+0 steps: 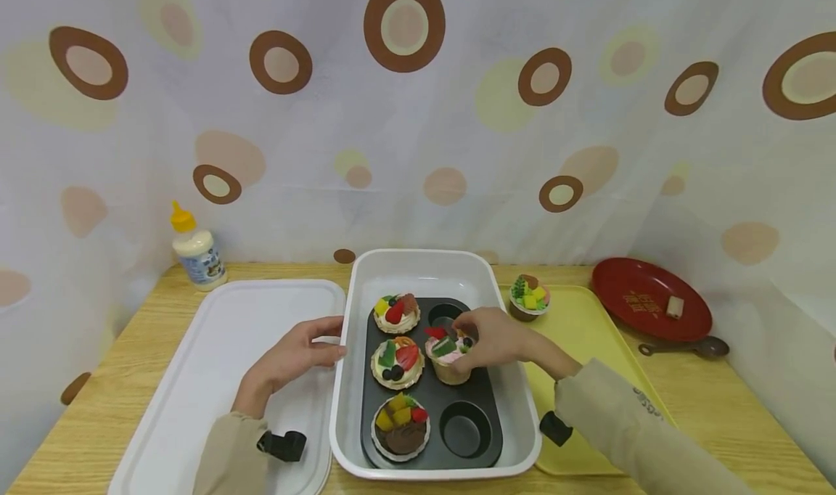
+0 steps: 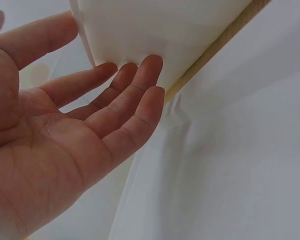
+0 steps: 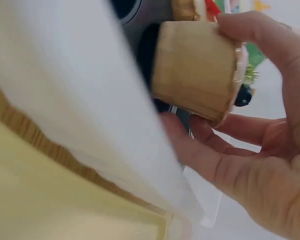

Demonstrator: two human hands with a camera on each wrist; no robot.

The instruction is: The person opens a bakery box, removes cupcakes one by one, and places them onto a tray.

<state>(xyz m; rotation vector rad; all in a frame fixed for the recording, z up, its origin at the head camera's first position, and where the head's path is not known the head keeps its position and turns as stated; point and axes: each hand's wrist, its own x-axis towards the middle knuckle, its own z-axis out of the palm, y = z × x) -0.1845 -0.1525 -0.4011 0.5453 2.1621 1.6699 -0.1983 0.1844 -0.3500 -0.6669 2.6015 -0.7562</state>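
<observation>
Nearest, a chocolate cupcake (image 1: 401, 431) sat in the front left well of a dark muffin tin (image 1: 436, 395), whose front right well (image 1: 465, 430) stood empty. The tin lay inside a white basin (image 1: 434, 473), perhaps so the raised walls kept everything together. A little farther, the right hand (image 1: 493, 339) pinched a pink-topped cupcake (image 1: 451, 368) by its wrapper, thumb and fingers on opposite sides, presumably to spare the topping; it was tilted at the right column's middle well, though whether its base touched the tin could not be told. The left hand (image 1: 294, 357), fingers loosely extended, touched the basin's outer wall, probably to steady it. Two cream-topped cupcakes, one middle (image 1: 397, 364) and one back (image 1: 396, 315), filled the left column. Beyond, another cupcake (image 1: 529, 299) stood at the far end of a yellow tray (image 1: 601, 386), near a red plate (image 1: 614, 281).
</observation>
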